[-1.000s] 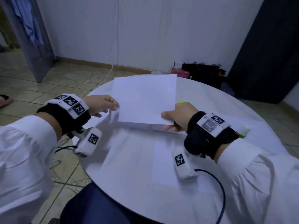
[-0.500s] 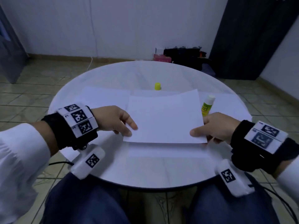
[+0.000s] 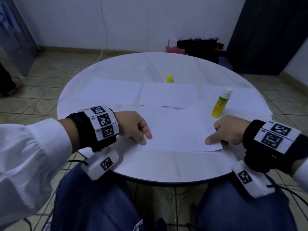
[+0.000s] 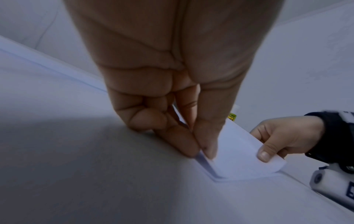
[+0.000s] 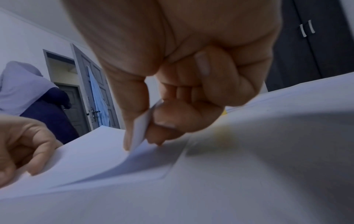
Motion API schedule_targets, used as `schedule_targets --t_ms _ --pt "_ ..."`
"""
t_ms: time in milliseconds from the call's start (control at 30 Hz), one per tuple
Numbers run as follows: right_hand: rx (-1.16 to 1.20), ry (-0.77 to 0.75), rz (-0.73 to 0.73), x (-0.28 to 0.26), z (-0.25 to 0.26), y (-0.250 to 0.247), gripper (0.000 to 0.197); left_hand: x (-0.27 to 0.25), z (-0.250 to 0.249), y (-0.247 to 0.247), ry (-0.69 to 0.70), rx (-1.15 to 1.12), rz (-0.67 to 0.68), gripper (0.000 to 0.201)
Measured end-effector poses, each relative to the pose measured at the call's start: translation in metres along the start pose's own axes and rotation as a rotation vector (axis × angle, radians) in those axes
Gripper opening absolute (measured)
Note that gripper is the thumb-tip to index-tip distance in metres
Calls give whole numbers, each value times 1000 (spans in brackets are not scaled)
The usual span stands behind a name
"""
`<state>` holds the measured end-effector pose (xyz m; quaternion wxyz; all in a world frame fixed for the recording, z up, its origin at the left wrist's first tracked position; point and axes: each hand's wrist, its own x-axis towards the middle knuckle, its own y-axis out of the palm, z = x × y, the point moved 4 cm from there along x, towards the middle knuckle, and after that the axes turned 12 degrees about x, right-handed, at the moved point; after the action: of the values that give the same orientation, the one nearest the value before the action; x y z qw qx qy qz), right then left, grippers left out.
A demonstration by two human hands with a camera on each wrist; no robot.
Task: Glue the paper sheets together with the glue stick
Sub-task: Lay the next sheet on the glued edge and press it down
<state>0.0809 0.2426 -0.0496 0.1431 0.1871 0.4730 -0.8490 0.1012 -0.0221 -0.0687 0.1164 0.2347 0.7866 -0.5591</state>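
Dim tiled room, round white table (image 3: 166, 170) drawn close over the knees. Pinched the near left corner of a plain white paper sheet (image 3: 176, 129) between thumb and forefinger of the left hand (image 3: 133, 126), with the remaining fingers curled under and resting on the tabletop. Pinched the near right corner the same way with the right hand (image 3: 228, 130), thumb on top and forefinger beneath, so that the corner bowed up a little. Held it by both near corners, most likely to keep the limp sheet spread and steer it squarely down. Kept it low, near edge lifted only slightly, far part sagging towards the table.

Hovered just over a second white sheet (image 4: 249, 179) lying flat beneath, its edge showing past the held one; probably the partner to be bonded. Could not tell whether any glue was on either sheet.

Left the yellow glue stick with the white tip (image 3: 220, 103) upright just beyond the right hand, uncapped by the look of it and within easy reach. Left its small yellow cap (image 3: 169, 79) standing well apart, further back. Laid more white sheets (image 3: 110, 90) flat across the far half of the table, to the left, centre and right.
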Motion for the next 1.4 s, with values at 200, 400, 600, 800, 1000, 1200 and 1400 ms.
schedule_targets --t_ms 200,400,600,800,1000,1200,1400 --pt "-11 -5 -2 1 -2 1 32 4 1 0 11 8 -11 17" --pt "-19 4 -6 1 0 1 32 3 2 0 10 13 1 17" --pt "-17 11 -8 0 -1 1 33 2 1 0 11 31 5 17" --pt "0 -3 -10 1 -1 1 31 1 0 1 11 28 -2 16" --pt "-4 -3 -10 3 -2 2 29 -2 -2 0 14 41 -8 16" --pt "-9 -9 -17 3 -3 2 30 -1 -4 1 3 52 -22 16" --pt "-37 -19 7 3 0 0 33 1 -2 3 3 58 -22 17"
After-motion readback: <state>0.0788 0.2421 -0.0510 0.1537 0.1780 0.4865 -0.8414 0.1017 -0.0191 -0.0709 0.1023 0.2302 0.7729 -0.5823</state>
